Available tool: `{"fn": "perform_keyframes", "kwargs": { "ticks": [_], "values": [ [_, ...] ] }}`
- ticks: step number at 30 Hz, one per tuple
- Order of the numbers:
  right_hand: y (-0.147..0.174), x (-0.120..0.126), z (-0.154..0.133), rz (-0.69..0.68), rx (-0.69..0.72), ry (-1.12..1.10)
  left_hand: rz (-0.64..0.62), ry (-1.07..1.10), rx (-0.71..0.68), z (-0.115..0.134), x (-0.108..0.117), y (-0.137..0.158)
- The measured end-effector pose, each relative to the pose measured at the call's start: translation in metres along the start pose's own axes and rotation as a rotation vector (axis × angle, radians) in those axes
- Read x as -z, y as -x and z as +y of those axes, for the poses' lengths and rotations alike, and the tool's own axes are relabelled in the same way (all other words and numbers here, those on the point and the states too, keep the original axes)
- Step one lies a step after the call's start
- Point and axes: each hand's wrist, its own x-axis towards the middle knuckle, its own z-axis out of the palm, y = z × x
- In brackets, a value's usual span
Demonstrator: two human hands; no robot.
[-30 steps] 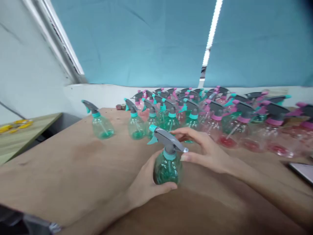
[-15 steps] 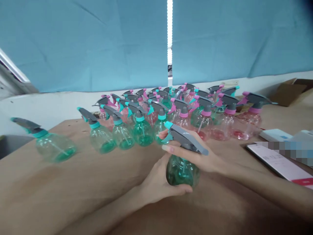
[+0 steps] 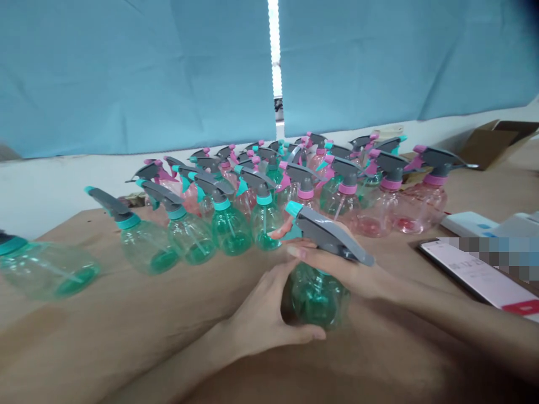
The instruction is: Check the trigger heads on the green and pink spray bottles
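We are holding one green spray bottle (image 3: 318, 297) in both hands, in front of us and a little right of centre, with its nozzle (image 3: 293, 209) pointing toward ten o'clock. Our left hand (image 3: 263, 317) is cupping the body from nine o'clock, thumb curling round the near side while the far fingers are mostly hiding. Our right hand (image 3: 357, 275) is wrapping the neck from three o'clock, its digits bending round under the grey spray head (image 3: 328, 230) – some of them lying just beside the teal trigger (image 3: 295, 230).

That closeness is posing the likeliest trouble, we judge: a tightening right grip could be squeezing the trigger by accident. If the right hand were twisting while the left was cupping loosely, the smooth round body could be slipping or spinning. We cannot tell whether the base is resting on the table (image 3: 160, 331), so a fall is remaining possible.

A careless swing could also be knocking neighbours – the nearest green bottle (image 3: 266, 221) is standing toward eleven o'clock, pink bottles (image 3: 374, 216) toward one, and a phone (image 3: 471, 272) is lying at three, near our right forearm (image 3: 446, 308).
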Motion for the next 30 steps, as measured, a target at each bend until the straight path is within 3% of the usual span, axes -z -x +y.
{"fn": "perform_keyframes", "kwargs": {
  "ticks": [4, 10, 15, 23, 30],
  "values": [
    [0.001, 0.001, 0.001, -0.014, -0.008, 0.030, -0.061, -0.276, 0.078, -0.005, 0.005, 0.013],
    [-0.001, 0.000, -0.005, -0.044, -0.032, 0.185, -0.090, -0.399, 0.091, -0.012, 0.007, 0.022],
    [0.002, 0.003, -0.009, -0.006, 0.011, 0.277, -0.076, -0.426, 0.105, -0.015, 0.006, 0.023],
    [0.004, 0.002, -0.009, -0.004, -0.076, 0.231, -0.077, -0.403, 0.103, -0.013, 0.006, 0.022],
    [0.006, 0.006, -0.008, -0.026, -0.065, 0.195, -0.071, -0.393, 0.082, -0.014, 0.006, 0.022]
  ]
}}
